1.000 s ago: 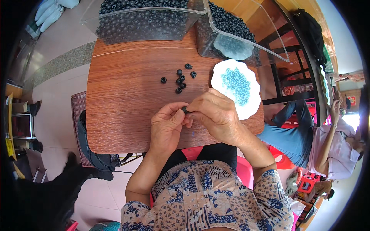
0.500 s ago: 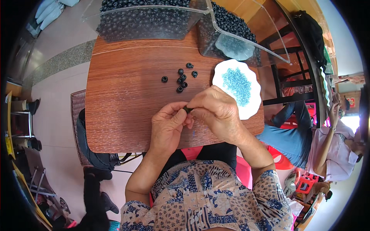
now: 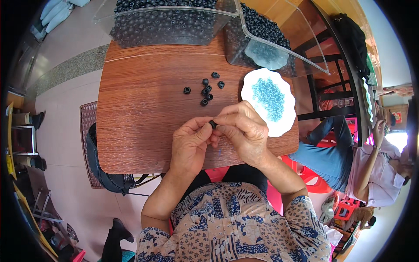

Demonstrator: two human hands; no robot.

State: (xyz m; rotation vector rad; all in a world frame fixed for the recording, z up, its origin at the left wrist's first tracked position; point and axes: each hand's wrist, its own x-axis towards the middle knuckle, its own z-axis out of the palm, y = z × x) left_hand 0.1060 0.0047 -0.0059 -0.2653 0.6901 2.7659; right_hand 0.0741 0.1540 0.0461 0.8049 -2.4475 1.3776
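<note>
Between my fingertips, over the near part of the table, is a small black ring-shaped part [image 3: 213, 124]. My left hand [image 3: 192, 142] pinches it from the left, thumb on top. The closed fingers of my right hand [image 3: 244, 131] meet it from the right; whether they hold anything smaller is hidden. Several like black parts [image 3: 205, 92] lie loose on the wood beyond my hands. Right of them is a white scalloped plate [image 3: 286, 120] bearing a spread of tiny blue pieces [image 3: 268, 99], too small to name.
Two clear plastic bins full of black parts stand at the far edge, the left bin [image 3: 166, 32] and the right bin [image 3: 262, 39]. The brown wooden table [image 3: 135, 122] has a rounded near edge. A person [image 3: 371, 170] sits at the right; a dark bag [image 3: 104, 166] is at the left.
My right hand has shifted slightly, its fingers turning at the black part. My left hand keeps its place. A person's dark-clad leg at lower left has moved.
</note>
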